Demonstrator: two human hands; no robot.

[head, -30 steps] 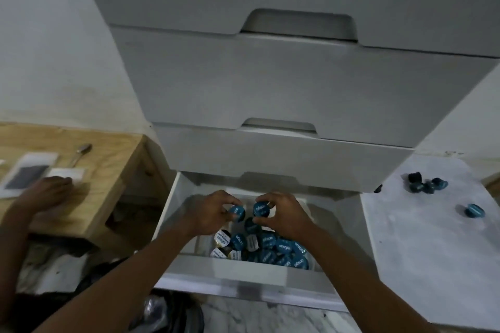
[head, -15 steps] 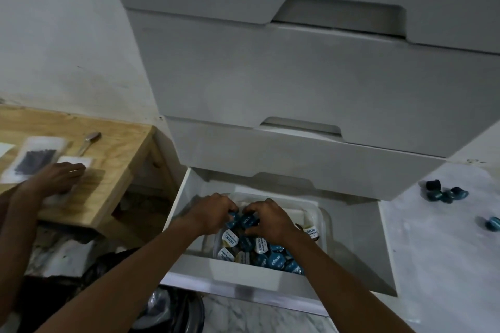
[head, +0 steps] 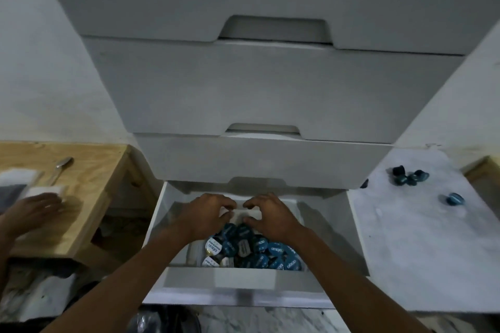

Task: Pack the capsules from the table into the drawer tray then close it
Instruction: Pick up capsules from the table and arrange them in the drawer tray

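Dim, even indoor light with a cool grey cast and no glare. Soft shadow fills the open drawer [head: 332, 227]. Wide-angle distortion bends the cabinet edges outward. The hand at frame left [head: 29, 209] is motion-blurred.

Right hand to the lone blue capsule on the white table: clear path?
Probably yes. The right hand is over the drawer tray; the lone capsule lies apart on the open white table, nothing between.

Wooden bench [head: 89, 170] left; spoon [head: 62, 166] on it, beside white packets [head: 40, 190].
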